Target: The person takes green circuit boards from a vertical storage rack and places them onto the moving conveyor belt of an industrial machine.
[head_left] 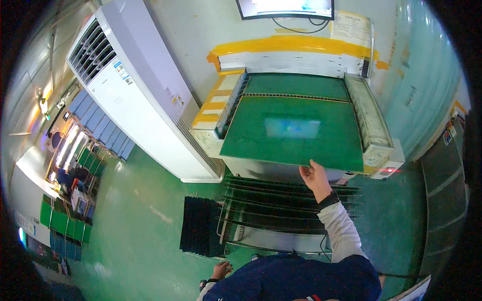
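While my left hand (221, 271) is hanging low beside my dark blue shirt (296, 281), its fingers are bending loosely, a little apart. In front of me, black panels (201, 228) are standing on the green floor (145, 210), just left of a rack (281, 243) which is holding more dark panels. Beyond the rack, my right hand (316, 180) is touching the near edge of the large green board (296, 130); from this angle, I cannot tell if my fingers are clamping it. This board is lying on the machine (371, 120), between its two sides. Behind it, a second green board (296, 86) is lying. Farther, a screen (286, 6) is hanging.
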Demonstrator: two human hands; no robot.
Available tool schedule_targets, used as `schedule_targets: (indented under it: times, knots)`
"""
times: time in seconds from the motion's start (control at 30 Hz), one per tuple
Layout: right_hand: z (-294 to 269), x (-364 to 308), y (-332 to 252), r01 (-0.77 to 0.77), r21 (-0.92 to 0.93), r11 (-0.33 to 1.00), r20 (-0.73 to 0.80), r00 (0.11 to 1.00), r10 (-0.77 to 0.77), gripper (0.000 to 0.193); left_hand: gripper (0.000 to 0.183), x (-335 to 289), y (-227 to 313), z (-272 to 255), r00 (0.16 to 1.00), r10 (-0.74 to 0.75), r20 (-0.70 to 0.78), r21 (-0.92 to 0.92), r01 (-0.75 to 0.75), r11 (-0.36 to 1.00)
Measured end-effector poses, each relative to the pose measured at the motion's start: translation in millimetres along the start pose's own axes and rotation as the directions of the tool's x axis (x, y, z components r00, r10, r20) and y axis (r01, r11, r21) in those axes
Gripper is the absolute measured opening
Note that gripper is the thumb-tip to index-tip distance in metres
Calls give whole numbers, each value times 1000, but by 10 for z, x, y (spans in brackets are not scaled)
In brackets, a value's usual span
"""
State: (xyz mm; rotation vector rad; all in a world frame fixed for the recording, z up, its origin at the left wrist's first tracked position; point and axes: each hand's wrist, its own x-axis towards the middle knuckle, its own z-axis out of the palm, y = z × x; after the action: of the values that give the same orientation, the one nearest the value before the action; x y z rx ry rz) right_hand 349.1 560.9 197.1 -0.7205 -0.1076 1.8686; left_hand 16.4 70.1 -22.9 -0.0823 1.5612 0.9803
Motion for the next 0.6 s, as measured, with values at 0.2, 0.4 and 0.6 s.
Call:
schedule_targets:
  times: [0.2, 0.4, 0.6]
  knots:
    - [-5, -167, 12, -31, -51, 998, 24, 999, 33, 23, 33, -86, -98, 6, 991, 132, 7, 157, -131, 979]
    - [201, -520, 105, -91, -192, 977, 81, 991, 109, 24, 32, 273, -345, -284, 990, 117, 75, 139, -127, 982]
    - [194, -1219, 475, -76, -631, 772, 82, 983, 165, 26, 38, -197, 117, 147, 996, 56, -71, 55, -52, 997]
